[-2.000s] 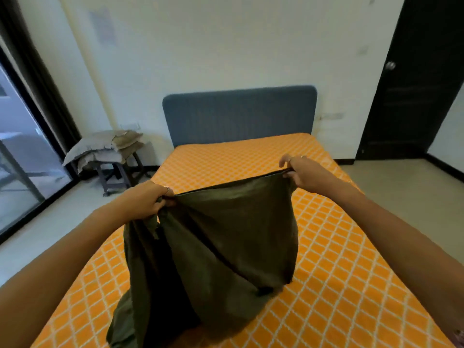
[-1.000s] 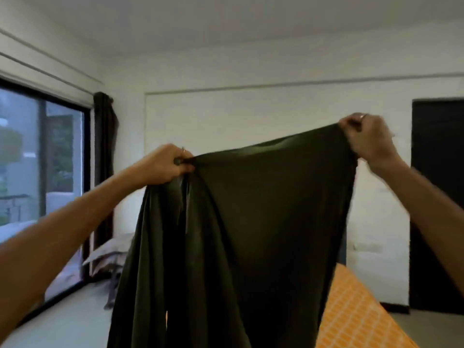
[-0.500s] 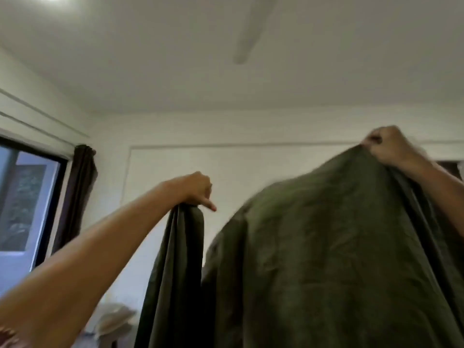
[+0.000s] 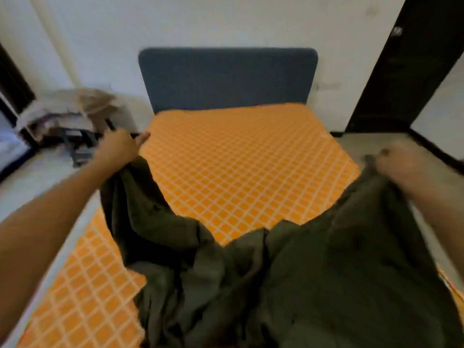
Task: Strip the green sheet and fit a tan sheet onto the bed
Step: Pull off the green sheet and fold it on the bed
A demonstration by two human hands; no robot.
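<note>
Fingers of my left hand (image 4: 118,146) were curled round one edge of the green sheet (image 4: 288,280), gripping it out over the left side of the bed, with the thumb tip poking toward the headboard (image 4: 227,79). Those of my right hand (image 4: 399,164) seemed clenched on the opposite edge, though that hand was smeared with blur and I could not make out each finger. Between the two hands the dark green cloth sagged in a deep, rumpled dip and lay bunched over the near half of the mattress (image 4: 238,159), spilling past its right side. Beyond the cloth the mattress showed bare, orange with a white lattice print, running up to the blue-grey headboard against the pale wall. Left of the bed, a low stand (image 4: 82,144) carried a pile of tan and pale folded linen (image 4: 67,106), well apart from the green sheet. A dark door (image 4: 401,71) stood at the far right.
</note>
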